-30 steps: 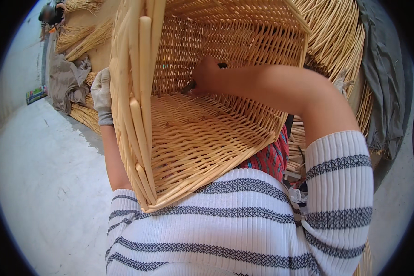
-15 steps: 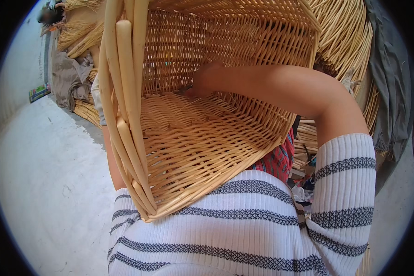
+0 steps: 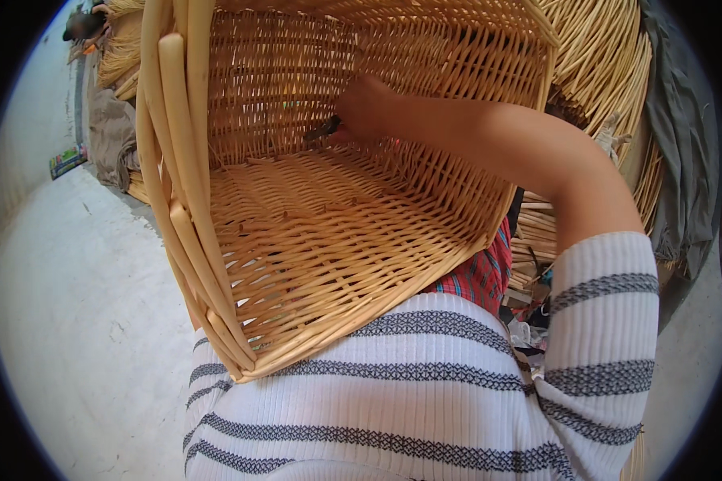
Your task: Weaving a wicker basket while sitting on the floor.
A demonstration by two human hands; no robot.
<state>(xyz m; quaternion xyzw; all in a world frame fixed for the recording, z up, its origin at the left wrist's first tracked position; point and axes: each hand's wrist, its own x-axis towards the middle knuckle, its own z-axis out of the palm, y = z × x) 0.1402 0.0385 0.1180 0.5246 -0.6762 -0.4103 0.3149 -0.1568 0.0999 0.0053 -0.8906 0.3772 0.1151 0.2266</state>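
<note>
A large wicker basket (image 3: 321, 232) lies tilted on its side with its open mouth toward me, its lower rim resting against my striped sweater. My right arm reaches in through the mouth, and my right hand (image 3: 367, 107) is closed near the far inner corner. From its fingers sticks out a small dark hand tool (image 3: 322, 130), pointing left along the bottom edge of the woven wall. The tool's exact kind is too small and shaded to tell. My left hand is hidden behind the basket's left side.
Bundles of peeled willow rods (image 3: 598, 64) stand at the far right beside a grey cloth (image 3: 682, 144). More rods and a crumpled grey cloth (image 3: 112, 132) lie at the left. Pale floor (image 3: 80, 321) stretches along the left. Another person (image 3: 80, 28) is partly visible at the far upper left.
The basket has shifted left and tipped slightly. My right hand has risen a little inside it, and the dark tool shows more plainly. My left forearm has slipped behind the basket.
</note>
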